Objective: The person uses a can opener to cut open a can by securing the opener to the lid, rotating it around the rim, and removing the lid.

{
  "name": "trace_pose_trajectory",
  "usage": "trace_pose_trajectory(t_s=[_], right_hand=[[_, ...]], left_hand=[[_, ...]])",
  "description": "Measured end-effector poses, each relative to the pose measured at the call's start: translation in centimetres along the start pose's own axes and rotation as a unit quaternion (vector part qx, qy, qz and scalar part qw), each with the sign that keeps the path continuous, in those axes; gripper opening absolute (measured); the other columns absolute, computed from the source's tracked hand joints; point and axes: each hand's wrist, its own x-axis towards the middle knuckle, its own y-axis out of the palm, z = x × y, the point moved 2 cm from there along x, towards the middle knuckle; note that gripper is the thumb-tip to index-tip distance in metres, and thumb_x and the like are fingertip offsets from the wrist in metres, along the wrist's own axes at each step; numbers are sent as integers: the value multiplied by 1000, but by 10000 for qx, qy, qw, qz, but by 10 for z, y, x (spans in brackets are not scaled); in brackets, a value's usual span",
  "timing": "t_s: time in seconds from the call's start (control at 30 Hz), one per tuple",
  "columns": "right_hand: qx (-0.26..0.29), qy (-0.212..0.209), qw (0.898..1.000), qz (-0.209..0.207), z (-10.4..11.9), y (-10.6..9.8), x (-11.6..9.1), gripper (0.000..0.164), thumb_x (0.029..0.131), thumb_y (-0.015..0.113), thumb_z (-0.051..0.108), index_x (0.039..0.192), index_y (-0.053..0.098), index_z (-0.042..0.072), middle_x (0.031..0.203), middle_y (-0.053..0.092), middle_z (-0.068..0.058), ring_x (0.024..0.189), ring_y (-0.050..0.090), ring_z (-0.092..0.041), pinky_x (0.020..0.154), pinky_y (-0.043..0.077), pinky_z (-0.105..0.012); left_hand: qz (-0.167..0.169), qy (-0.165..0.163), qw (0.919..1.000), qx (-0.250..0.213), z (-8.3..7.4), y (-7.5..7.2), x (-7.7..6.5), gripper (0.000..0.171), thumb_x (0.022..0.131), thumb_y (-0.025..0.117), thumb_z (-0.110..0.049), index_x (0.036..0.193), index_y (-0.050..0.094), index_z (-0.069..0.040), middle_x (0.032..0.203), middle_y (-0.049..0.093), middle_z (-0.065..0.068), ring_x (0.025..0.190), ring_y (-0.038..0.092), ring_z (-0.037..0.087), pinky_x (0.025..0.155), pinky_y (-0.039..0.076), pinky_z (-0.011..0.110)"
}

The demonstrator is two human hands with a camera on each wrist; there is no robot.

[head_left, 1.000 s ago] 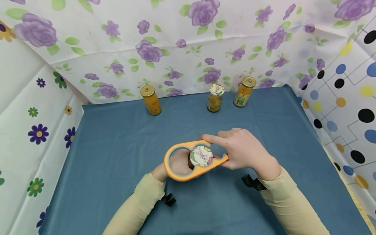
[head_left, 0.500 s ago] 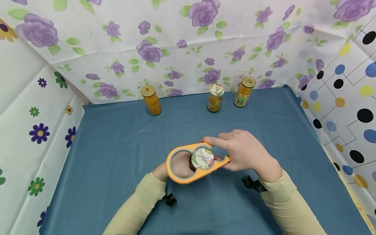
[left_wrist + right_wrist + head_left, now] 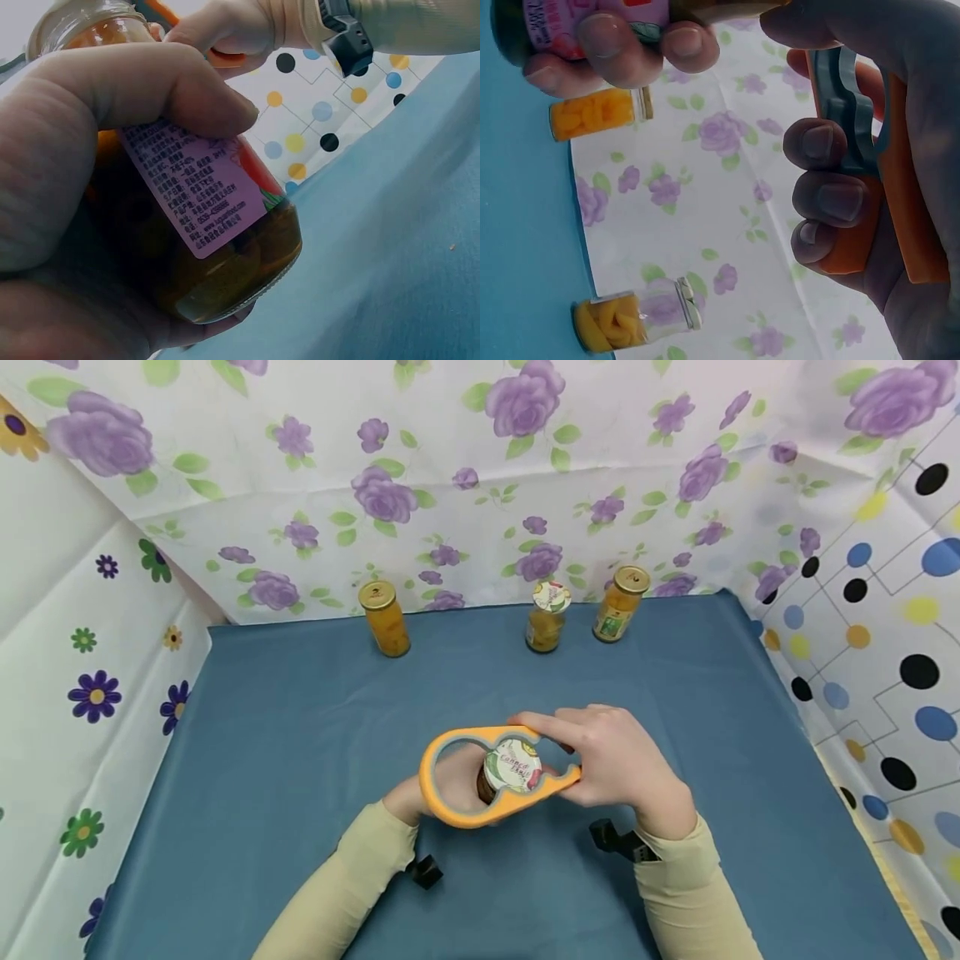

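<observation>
My left hand [image 3: 459,777] grips a small glass jar [image 3: 232,277] with dark contents, its thumb across the printed label. The jar's white patterned lid [image 3: 512,766] faces up and shows through the narrower opening of an orange jar opener [image 3: 528,797] lined in grey. My right hand [image 3: 611,756] holds that opener by its two handle ends; in the right wrist view, curled fingers [image 3: 829,202] wrap one orange arm. Whether the grey lining touches the lid I cannot tell. In the right wrist view, the left hand's fingertips [image 3: 622,49] lie around the jar.
Along the back of the blue-covered table [image 3: 300,777] stand a gold-lidded jar [image 3: 387,622] on the left, a jar with a patterned lid [image 3: 545,625] and another gold-lidded jar [image 3: 617,610] on the right. A flowered cloth [image 3: 315,485] hangs behind them.
My right forearm has swung a little to the left, and its hand sits slightly lower in the head view. Jar and opener keep nearly the same place; both grips stay.
</observation>
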Motion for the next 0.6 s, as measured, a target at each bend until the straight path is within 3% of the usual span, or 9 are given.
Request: trace_pose_trajectory(t_s=[0.17,0.3,0.47,0.6], right_hand=[[-49,151,9999,61,-5,-8,-2,66,82,82,30,147,66,31,71,53,14,57,33,-5,54,33,-28],[-55,201,9998,-4,-8,-12,-4,68,81,85,31,147,66,29,71,53,13,56,32,-6,53,31,-28],[-45,271,9996,-6,-10,-15,-5,74,81,91,42,149,66,27,76,59,13,58,35,-5,55,33,-29],[-54,368,9993,18,-11,-16,-8,75,83,90,48,150,65,27,82,64,13,59,35,-4,56,33,-29]], left_hand=[[-257,32,9964,811,-4,-4,4,68,96,79,-24,150,50,3,133,65,13,115,64,16,106,51,38],[-683,275,9842,1607,-5,-8,5,60,91,83,-12,144,56,-5,129,67,5,113,66,14,102,53,36],[-1144,607,9833,1277,-1,-16,1,57,94,82,-4,145,57,-7,133,66,8,122,65,23,110,51,41],[-1698,230,9803,981,0,-24,-8,58,91,85,-4,142,59,-12,128,68,9,117,67,24,103,54,41]])
